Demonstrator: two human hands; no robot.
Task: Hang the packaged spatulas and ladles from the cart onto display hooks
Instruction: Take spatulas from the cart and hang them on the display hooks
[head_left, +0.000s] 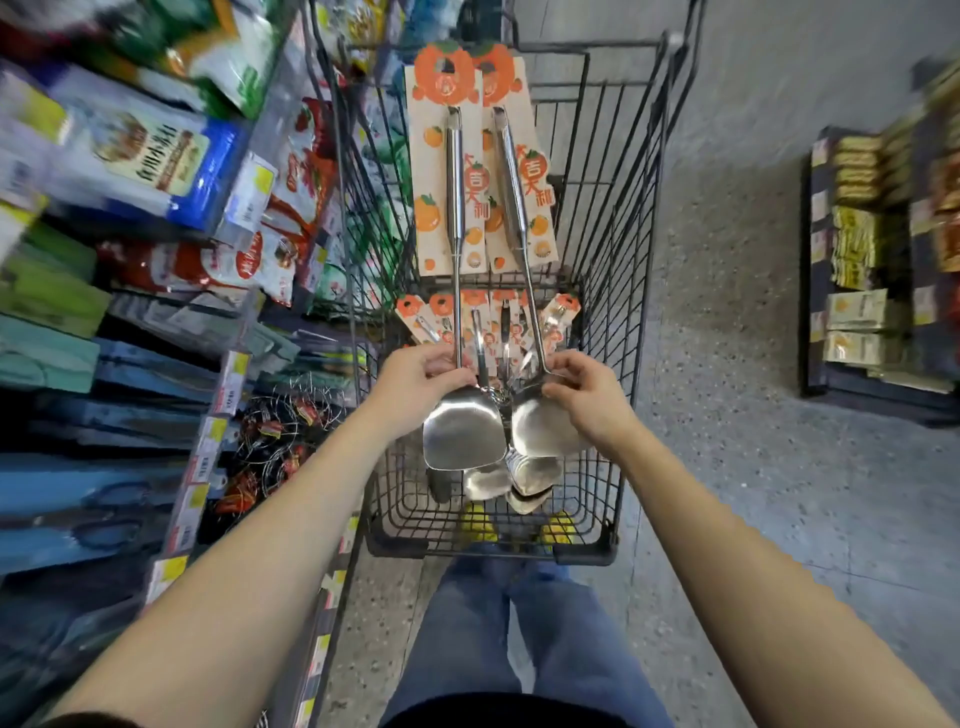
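Over the black wire cart (631, 291) I hold two steel spatulas, handles pointing away from me. My left hand (415, 382) grips the neck of the left spatula (460, 431), whose handle lies on an orange-printed card (434, 171). My right hand (584, 395) grips the right spatula (540, 426) at the top of its blade; its card (524, 171) overlaps the first. Several more packaged utensils (498, 478) lie in the cart below, partly hidden by the held blades.
A shelf unit (208, 452) with price tags runs along the left, holding packaged goods, scissors and wire whisks (280, 441). A low pallet of boxed goods (883, 291) stands at the right. Grey speckled floor lies between cart and pallet. My legs are behind the cart.
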